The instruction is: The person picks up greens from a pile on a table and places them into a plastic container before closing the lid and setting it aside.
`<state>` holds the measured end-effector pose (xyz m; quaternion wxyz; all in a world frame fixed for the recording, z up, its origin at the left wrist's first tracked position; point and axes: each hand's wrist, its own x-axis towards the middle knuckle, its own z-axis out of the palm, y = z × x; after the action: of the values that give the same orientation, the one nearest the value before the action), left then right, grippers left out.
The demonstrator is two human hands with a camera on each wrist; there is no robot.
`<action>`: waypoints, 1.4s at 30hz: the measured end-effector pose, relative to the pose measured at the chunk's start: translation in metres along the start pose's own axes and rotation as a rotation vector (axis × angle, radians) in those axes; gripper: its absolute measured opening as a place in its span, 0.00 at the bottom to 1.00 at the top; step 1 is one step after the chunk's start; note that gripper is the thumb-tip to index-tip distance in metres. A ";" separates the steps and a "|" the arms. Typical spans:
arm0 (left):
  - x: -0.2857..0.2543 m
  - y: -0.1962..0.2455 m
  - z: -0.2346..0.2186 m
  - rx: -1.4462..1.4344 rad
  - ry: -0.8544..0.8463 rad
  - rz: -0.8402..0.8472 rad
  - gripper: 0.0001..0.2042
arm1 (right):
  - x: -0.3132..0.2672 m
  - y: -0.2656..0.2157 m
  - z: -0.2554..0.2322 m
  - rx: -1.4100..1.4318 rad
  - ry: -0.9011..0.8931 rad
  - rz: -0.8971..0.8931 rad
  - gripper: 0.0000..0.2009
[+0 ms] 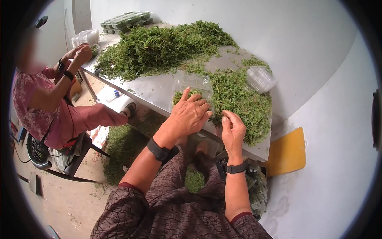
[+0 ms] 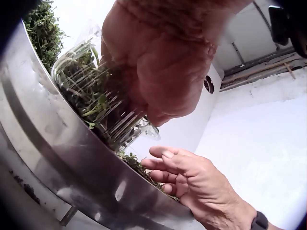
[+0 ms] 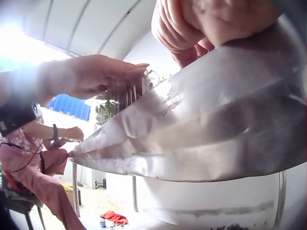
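Left hand (image 1: 189, 113) spread, fingers apart, rests palm-down over the near side of a clear plastic box, pinching nothing that shows. Right hand (image 1: 233, 131) has its fingers loosely bent beside the metal rim, thumb close to the forefinger; no sprig can be made out between them.

Biggest of all is the metal tabletop (image 1: 147, 92), its near edge slanting from ten o'clock down toward four. Taken from the right hand, a tall heap of greens (image 1: 159, 49) rises between ten and eleven o'clock. Between nine and ten sits another person (image 1: 38, 99), hands raised at the far end. A lower spread of loose greens (image 1: 242, 105) reaches from twelve to one o'clock, starting right at the fingertips. Near four o'clock a yellow board (image 1: 286, 153) leans by the wall. Filled packs (image 1: 127, 22) are stacked beyond the heap, and nested empty boxes (image 1: 260, 79) lie toward one o'clock.

Smaller is the clear plastic box (image 1: 205, 83), with some greens inside, between ten and eleven o'clock from the right hand. Its long side appears to run roughly nine to three. Left hand is the nearer, touching it; the right is apart from the box but close by.
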<state>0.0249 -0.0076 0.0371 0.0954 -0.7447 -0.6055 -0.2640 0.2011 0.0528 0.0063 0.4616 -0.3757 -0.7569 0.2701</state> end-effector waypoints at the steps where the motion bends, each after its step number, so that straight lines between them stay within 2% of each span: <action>1: 0.000 0.000 -0.001 -0.001 0.008 -0.001 0.15 | 0.000 0.005 0.002 -0.015 0.053 -0.133 0.11; 2: 0.000 0.000 -0.001 -0.007 -0.004 -0.008 0.15 | 0.001 0.006 0.003 -0.029 0.103 -0.267 0.12; 6: 0.000 0.000 0.000 -0.019 -0.025 -0.020 0.16 | 0.006 -0.012 0.000 -0.007 0.019 -0.370 0.14; 8: 0.000 0.000 0.001 -0.015 -0.018 -0.015 0.16 | 0.011 -0.013 0.004 -0.143 -0.065 -0.439 0.15; 12: 0.001 -0.001 0.002 -0.013 -0.032 -0.001 0.16 | 0.022 -0.010 0.009 -0.094 -0.123 -0.312 0.20; 19: 0.000 -0.004 0.005 -0.019 -0.009 0.023 0.15 | 0.045 -0.022 0.011 -0.288 -0.175 -0.406 0.24; 21: -0.002 -0.003 0.005 -0.035 0.092 0.049 0.14 | 0.057 -0.030 0.011 -0.408 -0.307 -0.409 0.25; 24: -0.006 0.000 0.001 -0.052 0.151 0.066 0.13 | 0.060 -0.045 0.012 -0.468 -0.382 -0.343 0.27; 28: -0.019 -0.001 0.000 -0.093 0.239 0.065 0.13 | 0.063 -0.037 0.015 -0.491 -0.388 -0.365 0.26; 32: -0.036 -0.003 -0.013 -0.075 0.296 0.013 0.13 | 0.067 -0.026 0.005 -0.277 -0.409 -0.357 0.26; 35: -0.045 -0.007 -0.018 -0.079 0.323 -0.021 0.14 | 0.066 -0.038 -0.005 -0.091 -0.288 -0.331 0.26; 36: -0.047 -0.008 -0.018 -0.084 0.341 -0.028 0.14 | 0.066 -0.037 -0.007 -0.095 -0.292 -0.333 0.26; 38: -0.050 -0.009 -0.016 -0.097 0.335 -0.037 0.14 | 0.066 -0.031 -0.007 -0.052 -0.284 -0.225 0.24; 42: -0.056 -0.010 -0.012 -0.111 0.326 -0.047 0.14 | 0.062 -0.024 -0.002 -0.105 -0.305 -0.208 0.21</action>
<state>0.0046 -0.0586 0.0168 0.1449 -0.6819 -0.5835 -0.4166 0.1768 0.0902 0.0559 0.3470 -0.2737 -0.8657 0.2350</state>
